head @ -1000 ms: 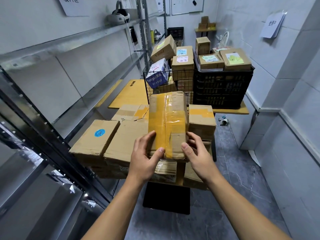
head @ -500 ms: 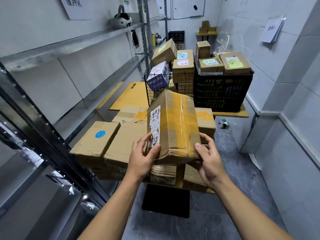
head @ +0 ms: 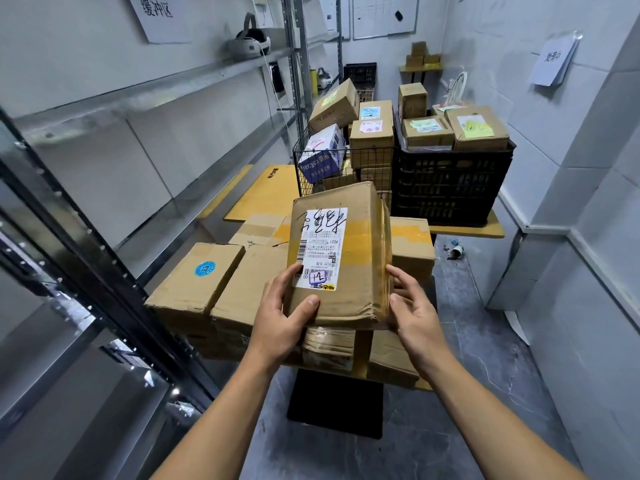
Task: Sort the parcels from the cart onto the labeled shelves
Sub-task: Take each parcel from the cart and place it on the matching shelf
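Note:
A brown cardboard parcel with yellow tape is held above the cart, its white shipping label facing me with a handwritten mark and a boxed "12". My left hand grips its lower left corner, thumb on the front face. My right hand holds its right side, fingers behind. Below it the cart carries several more cardboard parcels, one with a blue round sticker. Metal shelves run along the left wall, with a paper sign above them.
Behind the cart stand a wire basket and a black crate topped with labelled boxes, resting on a yellow board. A headset lies on the upper shelf. A tiled wall with a paper note closes the right side.
The parcel has been turned in both hands, from its taped face to the side with the shipping label facing me, and lifted slightly higher above the cart.

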A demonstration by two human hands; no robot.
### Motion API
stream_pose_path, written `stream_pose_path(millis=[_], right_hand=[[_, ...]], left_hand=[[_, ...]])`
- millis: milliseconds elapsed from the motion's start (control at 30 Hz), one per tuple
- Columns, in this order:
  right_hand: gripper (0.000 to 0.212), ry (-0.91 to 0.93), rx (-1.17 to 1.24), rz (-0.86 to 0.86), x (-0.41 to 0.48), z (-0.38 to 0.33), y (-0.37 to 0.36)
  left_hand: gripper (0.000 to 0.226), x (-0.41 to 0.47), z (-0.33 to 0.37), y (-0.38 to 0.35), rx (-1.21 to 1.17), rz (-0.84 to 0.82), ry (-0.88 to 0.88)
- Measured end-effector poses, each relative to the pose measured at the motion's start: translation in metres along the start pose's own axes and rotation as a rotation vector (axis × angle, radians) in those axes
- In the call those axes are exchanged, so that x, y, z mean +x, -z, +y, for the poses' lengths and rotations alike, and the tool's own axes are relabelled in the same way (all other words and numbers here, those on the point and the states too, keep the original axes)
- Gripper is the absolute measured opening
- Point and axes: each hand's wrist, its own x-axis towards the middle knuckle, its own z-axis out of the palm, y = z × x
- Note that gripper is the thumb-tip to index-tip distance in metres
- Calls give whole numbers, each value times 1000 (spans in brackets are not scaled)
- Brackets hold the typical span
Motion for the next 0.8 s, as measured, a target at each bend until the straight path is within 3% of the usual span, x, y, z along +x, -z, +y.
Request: stream_pose_path(millis=[67, 167, 367, 467, 800], right_hand=[[46, 43, -114, 25, 1, -3, 2], [26, 41, -116, -10, 2, -15, 4], [66, 35, -166, -245, -6, -23, 5], [75, 40, -166, -210, -10, -23, 0], [63, 121, -133, -57, -26, -32, -23]], left_hand=[[61, 0, 0, 0, 36, 16, -27], [62, -2, 1, 3, 107, 59, -64], [66, -9, 8, 1, 174, 139, -147], [64, -12, 10, 0, 217, 156, -185], [62, -26, 23, 3, 290, 204, -286]])
